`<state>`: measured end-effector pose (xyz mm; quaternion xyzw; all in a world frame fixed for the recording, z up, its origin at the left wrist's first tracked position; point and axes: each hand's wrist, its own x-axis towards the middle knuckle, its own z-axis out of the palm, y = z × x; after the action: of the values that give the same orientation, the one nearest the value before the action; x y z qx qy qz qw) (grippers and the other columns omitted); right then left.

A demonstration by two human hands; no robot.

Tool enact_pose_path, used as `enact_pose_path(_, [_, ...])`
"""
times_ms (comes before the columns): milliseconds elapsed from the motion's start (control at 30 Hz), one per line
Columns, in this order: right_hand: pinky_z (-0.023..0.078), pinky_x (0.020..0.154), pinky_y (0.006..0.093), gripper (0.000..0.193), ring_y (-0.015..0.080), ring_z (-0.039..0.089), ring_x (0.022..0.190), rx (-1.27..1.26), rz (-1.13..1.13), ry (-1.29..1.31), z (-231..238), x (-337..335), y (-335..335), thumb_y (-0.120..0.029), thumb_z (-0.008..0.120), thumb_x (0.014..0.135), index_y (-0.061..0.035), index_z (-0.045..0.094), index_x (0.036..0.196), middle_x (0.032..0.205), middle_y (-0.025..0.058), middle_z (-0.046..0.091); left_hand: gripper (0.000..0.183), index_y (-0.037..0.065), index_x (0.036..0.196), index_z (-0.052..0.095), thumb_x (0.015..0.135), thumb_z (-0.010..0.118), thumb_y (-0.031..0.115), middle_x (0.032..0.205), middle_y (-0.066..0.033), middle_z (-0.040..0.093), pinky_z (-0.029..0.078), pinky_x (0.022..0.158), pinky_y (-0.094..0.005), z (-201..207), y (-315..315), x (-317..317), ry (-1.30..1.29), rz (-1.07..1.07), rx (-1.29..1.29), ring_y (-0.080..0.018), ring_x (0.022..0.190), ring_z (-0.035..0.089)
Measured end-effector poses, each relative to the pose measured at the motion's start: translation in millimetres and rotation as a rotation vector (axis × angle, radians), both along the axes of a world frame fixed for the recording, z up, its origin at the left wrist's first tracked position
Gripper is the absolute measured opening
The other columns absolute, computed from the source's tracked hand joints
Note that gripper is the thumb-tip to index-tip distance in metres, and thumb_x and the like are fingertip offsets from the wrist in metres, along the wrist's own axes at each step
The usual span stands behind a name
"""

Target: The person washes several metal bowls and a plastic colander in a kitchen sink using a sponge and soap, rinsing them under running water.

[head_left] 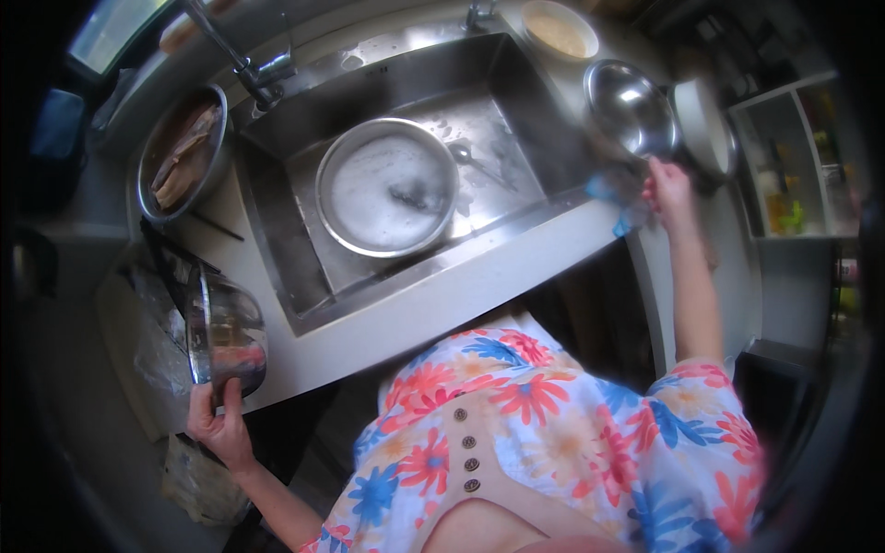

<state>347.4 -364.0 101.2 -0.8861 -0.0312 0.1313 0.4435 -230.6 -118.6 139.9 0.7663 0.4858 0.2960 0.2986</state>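
Observation:
At the left end of the counter, my left hand (221, 426) is closed on the near end of a shiny metal pot (230, 323), which is tipped on its side. My right hand (667, 194) reaches out to the right, with its fingers pinched at the near rim of a shiny metal bowl (631, 103). That bowl leans against a white bowl (701, 129). Between my hands, a round metal basin (385, 189) of cloudy, foamy water sits in the sink (498, 120). A dark patch in the water is too blurred to name.
Beside the basin lies a spoon (468, 158). An oval metal dish (221, 147) with pale food stands left of the sink. The faucet (249, 69) rises behind. A light bowl (560, 29) is at the back right; blue-and-clear plastic (619, 203) lies near my right hand.

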Motion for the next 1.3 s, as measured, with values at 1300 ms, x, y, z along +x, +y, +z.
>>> enact_pose_path(1300, [0.026, 0.032, 0.0219, 0.01, 0.0097, 0.038, 0.035, 0.045, -0.094, 0.019, 31.3, 115.5, 9.3, -0.011, 0.055, 0.062, -0.0092, 0.047, 0.056, 0.046, 0.0001, 0.042, 0.017, 0.002, 0.083, 0.057, 0.067, 0.062, 0.004, 0.097, -0.0119, 0.053, 0.037, 0.082, -0.0358, -7.1, 6.0, 96.2, 0.213, -0.344, 0.298, -0.0295, 0.096, 0.047])
